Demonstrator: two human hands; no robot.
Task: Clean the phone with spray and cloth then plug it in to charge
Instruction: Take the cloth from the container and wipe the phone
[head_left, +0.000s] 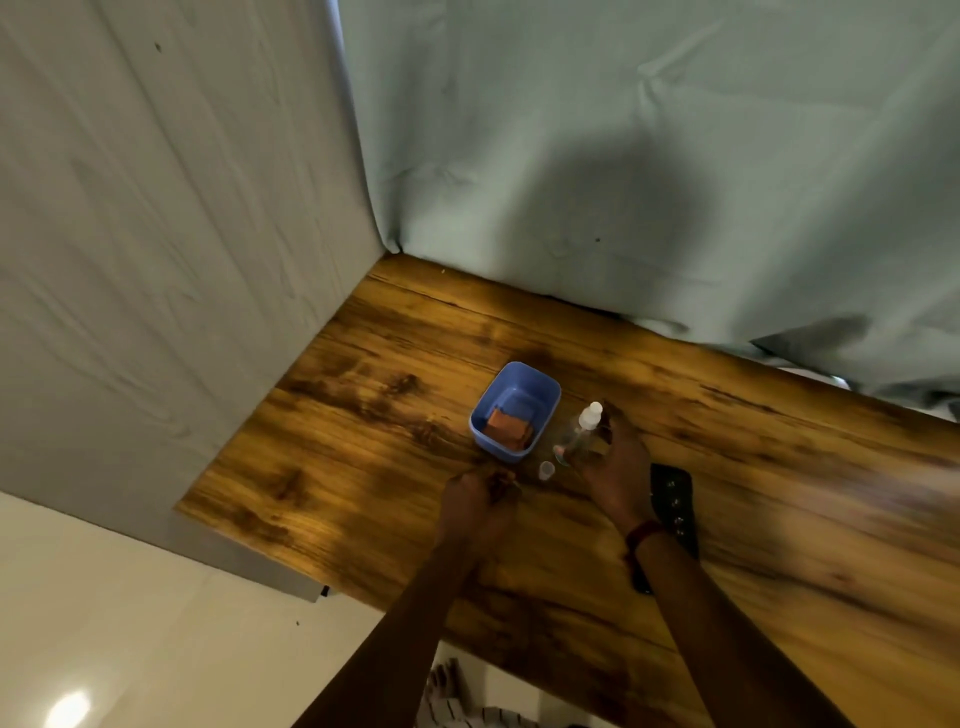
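Observation:
My right hand (613, 467) grips a small clear spray bottle (582, 431) with a white nozzle, held tilted just above the wooden table (363, 415). Its small clear cap (546, 469) stands on the table between my hands. My left hand (475, 496) rests on the table with the fingers curled; nothing shows in it. A dark phone (675, 499) lies flat under and behind my right wrist, partly hidden. A folded orange cloth (506, 427) sits inside a blue plastic tub (540, 387) just beyond the hands.
A pale green curtain (623, 156) hangs along the table's far edge. A white panel wall (156, 260) closes the left side. The table's near edge runs diagonally, with light floor (130, 623) below it on the left.

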